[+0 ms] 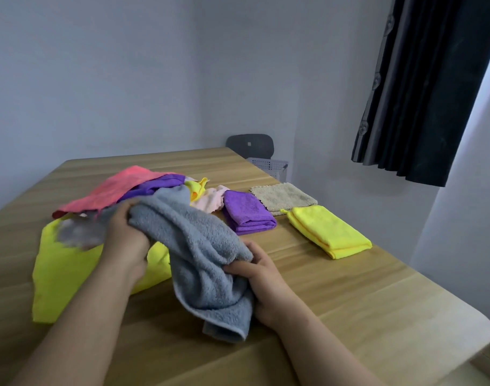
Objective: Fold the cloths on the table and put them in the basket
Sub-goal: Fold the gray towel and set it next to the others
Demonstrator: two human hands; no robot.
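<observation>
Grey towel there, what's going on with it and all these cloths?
A person is folding cloths. The left grip and right grip both hold the grey towel over the table. A purple cloth, a beige cloth and a yellow cloth lie neatly to the right, not yet in the basket beyond the table. An unfolded pile lies behind the towel.

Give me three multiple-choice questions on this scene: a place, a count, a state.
1. How many folded cloths lie right of the pile? A one; B three; C five.
2. Where is the basket? A on the pile; B beyond the far edge of the table; C in the person's lap.
3. The grey towel is: A folded flat; B in the basket; C gripped by both hands.
Answers: B, purple cloth, beige cloth, folded yellow cloth; B, it shows past that edge; C, left hand and right hand clutch it.
</observation>
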